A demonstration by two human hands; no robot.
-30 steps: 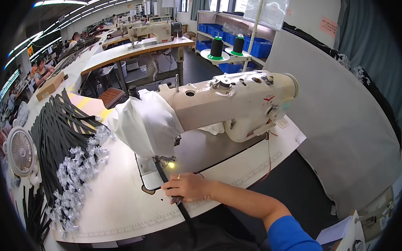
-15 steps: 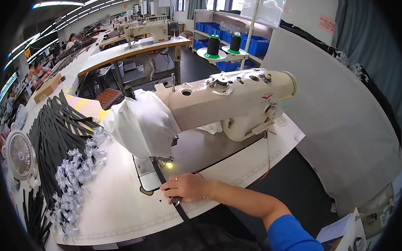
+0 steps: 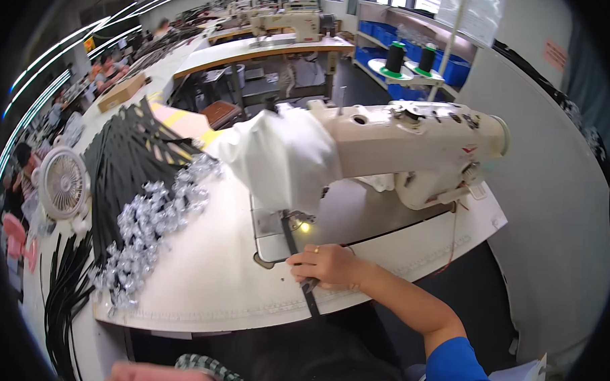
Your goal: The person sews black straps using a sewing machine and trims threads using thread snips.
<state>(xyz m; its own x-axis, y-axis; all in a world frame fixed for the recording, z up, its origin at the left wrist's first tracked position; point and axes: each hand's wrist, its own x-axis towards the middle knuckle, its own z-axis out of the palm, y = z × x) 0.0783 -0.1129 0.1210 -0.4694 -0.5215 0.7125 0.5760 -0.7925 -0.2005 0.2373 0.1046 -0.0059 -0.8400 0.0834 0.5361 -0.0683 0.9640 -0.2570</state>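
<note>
My right hand [image 3: 332, 267], with a ring on one finger, is closed over a black strap [image 3: 311, 303] on the sewing table. The strap runs from the lit needle area of the sewing machine [image 3: 407, 144], under my fingers, to the table's front edge. A small dark object with a shiny part, too unclear to name, is tucked under the same hand. My left hand [image 3: 154, 375] appears blurred at the bottom edge, below the table, with a checkered band by the wrist; its fingers cannot be made out. White cloth [image 3: 279, 153] covers the machine's head.
Left on the table lie many black straps [image 3: 121, 157] with clear plastic-wrapped ends [image 3: 159, 216]. A small white fan [image 3: 63, 182] stands beside them. Behind are thread cones [image 3: 395, 59], a cardboard box [image 3: 121, 92] and another sewing machine [image 3: 294, 25]. People sit far left.
My view has swung left and down, so everything sits farther right. My left hand has come into view at the bottom. My right hand stays on the strap near the needle.
</note>
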